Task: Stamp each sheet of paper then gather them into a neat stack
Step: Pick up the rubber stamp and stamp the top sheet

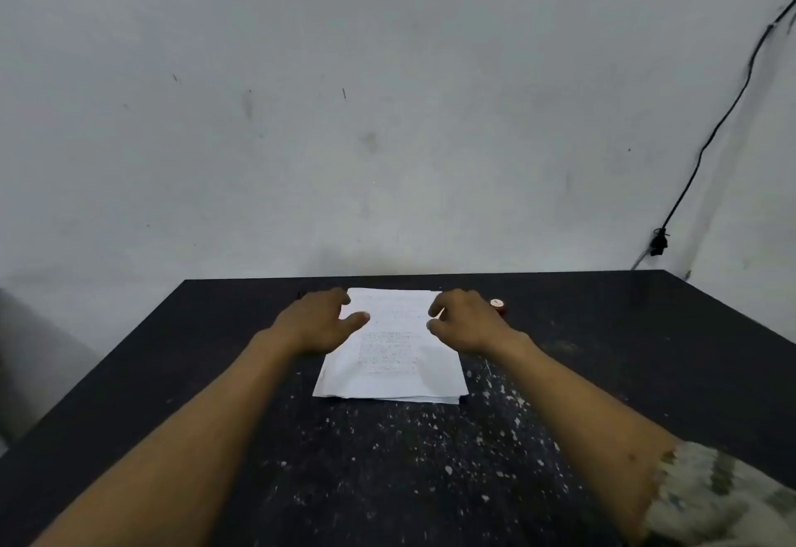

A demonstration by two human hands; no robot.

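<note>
Neither grip closed: left hand and right hand spread, empty, over far corners of paper stack. Black paint-flecked counter carries stack mid-far. Red stamp just right of right hand.

Your right hand covers part of the red stamp; the printed lines on the paper stack are too blurred to read.

Bare, workshop-like room, not a tidy office. Scuffed, stained grey wall; black table spattered with white paint flecks. Loose black cable runs down the wall to a plug.
</note>
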